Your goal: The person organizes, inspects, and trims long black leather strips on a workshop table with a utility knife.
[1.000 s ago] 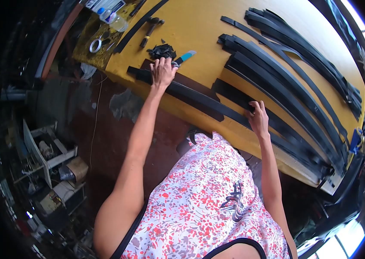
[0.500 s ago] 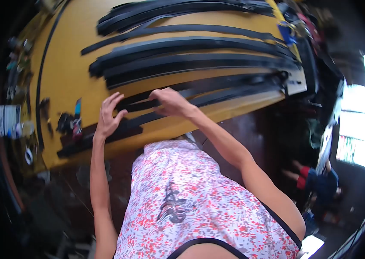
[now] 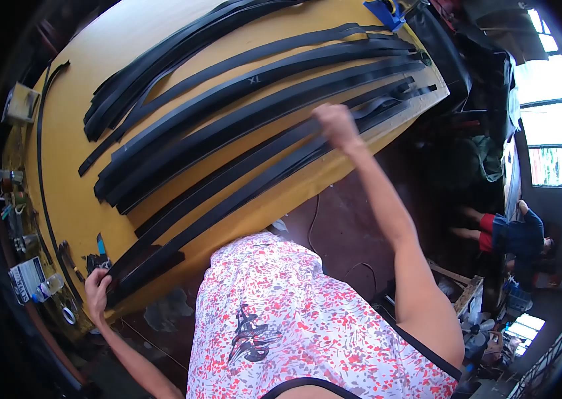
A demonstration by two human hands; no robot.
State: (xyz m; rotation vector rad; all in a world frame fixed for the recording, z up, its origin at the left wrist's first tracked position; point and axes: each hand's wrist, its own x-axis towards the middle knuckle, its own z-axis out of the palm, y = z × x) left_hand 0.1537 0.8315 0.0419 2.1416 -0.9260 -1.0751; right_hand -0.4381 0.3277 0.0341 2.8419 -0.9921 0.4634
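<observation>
Long flat black strips lie side by side across a yellow-topped table (image 3: pixel 68 193). At the table's near left corner, my left hand (image 3: pixel 98 289) is closed, its fingers pinching the left end of one black strip (image 3: pixel 161 229). My right hand (image 3: pixel 338 126) is closed over the same group of strips farther right, close to the near edge, and appears to grip the strip; its fingertips are partly hidden. Another black strip (image 3: pixel 227 207) runs along the near edge below. Beyond them lie several stacked bundles of strips (image 3: pixel 254 81), one bearing a light mark.
A blue tool (image 3: pixel 386 13) sits at the far right corner. Near my left hand lie a blue-handled cutter (image 3: pixel 101 246) and small dark items. Bottles (image 3: pixel 51 284) and a box line the left side. A person (image 3: pixel 517 233) is on the right, by the windows.
My hands have spread apart: the left moved down-left to the strip's end, the right moved up-right along the strips. The view has turned, and the near strips lie straighter.
</observation>
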